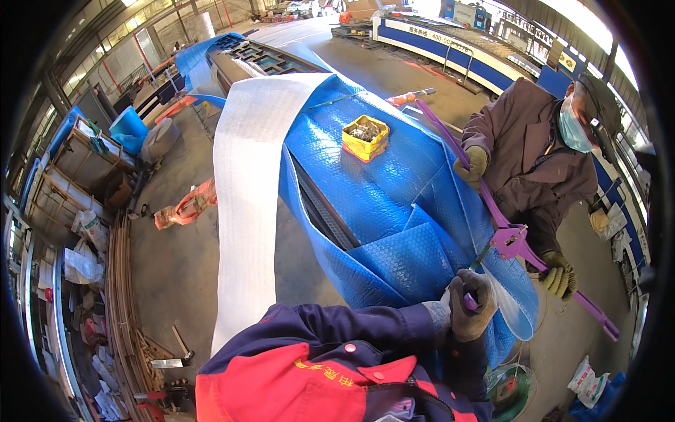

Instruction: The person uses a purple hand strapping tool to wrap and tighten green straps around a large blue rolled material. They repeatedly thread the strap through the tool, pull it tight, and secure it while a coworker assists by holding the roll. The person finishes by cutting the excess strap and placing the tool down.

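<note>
My gloved left hand (441, 315) and right hand (479, 309) are pressed together at the near end of a long bundle in blue bubble wrap (401, 190). My right hand is closed round a purple-ended handle (470, 302); the rest of it is hidden. The left fingers look closed against the right glove, and what they hold is hidden. Just beyond, a green strap (482, 257) runs up to a purple long-handled strapping sealer (509, 239). A masked co-worker (534, 155) grips its two handles in olive gloves.
A yellow box of metal strap seals (365, 137) sits on the wrap. White foam sheet (247, 155) hangs over the bundle's left side. Orange-wrapped support legs (188, 205) stick out. A strap coil (512, 390) lies at lower right; long wooden strips (123, 302) lie left.
</note>
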`<move>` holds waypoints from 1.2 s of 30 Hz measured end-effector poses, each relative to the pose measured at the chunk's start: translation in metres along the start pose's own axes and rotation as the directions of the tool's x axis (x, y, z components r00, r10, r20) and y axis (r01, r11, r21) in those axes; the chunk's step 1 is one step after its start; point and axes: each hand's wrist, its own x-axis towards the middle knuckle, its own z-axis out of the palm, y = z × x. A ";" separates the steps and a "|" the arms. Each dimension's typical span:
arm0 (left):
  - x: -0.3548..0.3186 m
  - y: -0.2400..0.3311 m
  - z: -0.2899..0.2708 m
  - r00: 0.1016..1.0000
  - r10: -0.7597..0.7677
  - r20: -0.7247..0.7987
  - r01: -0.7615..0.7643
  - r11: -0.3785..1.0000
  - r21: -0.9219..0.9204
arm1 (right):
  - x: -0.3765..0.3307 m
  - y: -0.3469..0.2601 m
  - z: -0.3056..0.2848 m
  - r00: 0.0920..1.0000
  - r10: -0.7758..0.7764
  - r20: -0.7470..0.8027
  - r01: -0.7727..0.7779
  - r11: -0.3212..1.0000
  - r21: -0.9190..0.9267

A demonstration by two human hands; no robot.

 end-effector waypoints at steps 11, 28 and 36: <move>-0.008 0.011 -0.012 0.996 0.019 0.090 -0.006 0.990 -0.139 | -0.003 -0.008 0.001 0.996 0.076 -0.035 -0.073 0.995 0.073; -0.010 0.031 -0.031 0.952 -0.279 0.127 0.306 0.862 -0.404 | -0.026 0.022 -0.091 0.986 0.133 0.098 -0.117 0.982 -0.151; -0.006 0.037 -0.034 0.770 -0.547 0.328 0.637 0.675 -0.371 | -0.092 0.110 -0.115 0.689 0.668 0.280 -0.523 0.727 -0.446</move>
